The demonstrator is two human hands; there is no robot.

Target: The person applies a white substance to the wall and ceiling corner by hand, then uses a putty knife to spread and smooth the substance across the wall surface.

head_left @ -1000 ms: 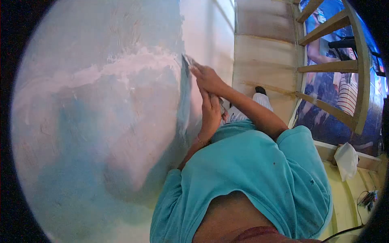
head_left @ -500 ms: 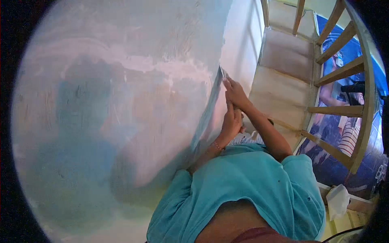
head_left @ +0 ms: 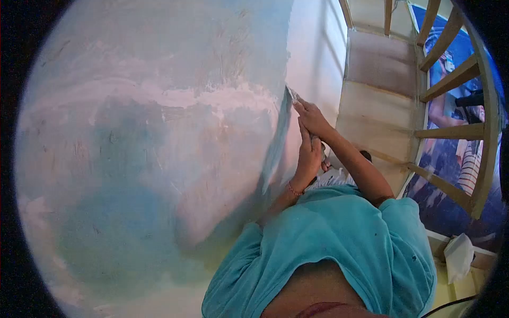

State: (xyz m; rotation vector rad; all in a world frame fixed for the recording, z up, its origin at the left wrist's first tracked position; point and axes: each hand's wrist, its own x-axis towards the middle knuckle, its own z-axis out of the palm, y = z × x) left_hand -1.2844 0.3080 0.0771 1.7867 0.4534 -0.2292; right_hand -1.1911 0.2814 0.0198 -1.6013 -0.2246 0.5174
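Observation:
My right hand [head_left: 313, 117] is closed around a putty knife [head_left: 291, 94], most of whose handle is hidden. The blade's tip meets the wall [head_left: 222, 164] where the blue-grey patchy surface borders a pale strip [head_left: 310, 50]. Just below, my left hand [head_left: 309, 160] reaches up with some fingers stretched against the heel of my right hand. Its other fingers are curled, and what lies in them, if anything, is hidden. Whitish filler is smeared across the wall left of the blade.
Steps [head_left: 379, 106] run up along the right, beside a wooden railing [head_left: 450, 132]. Behind it stands a large blue printed picture [head_left: 442, 185]. A white bag [head_left: 459, 258] hangs or rests at lower right, near a dark cable [head_left: 450, 306].
The view has shifted slightly, so the steps and railing sit further right. Both hands stay together with the blade at the same border, and their shadow on the wall has moved right.

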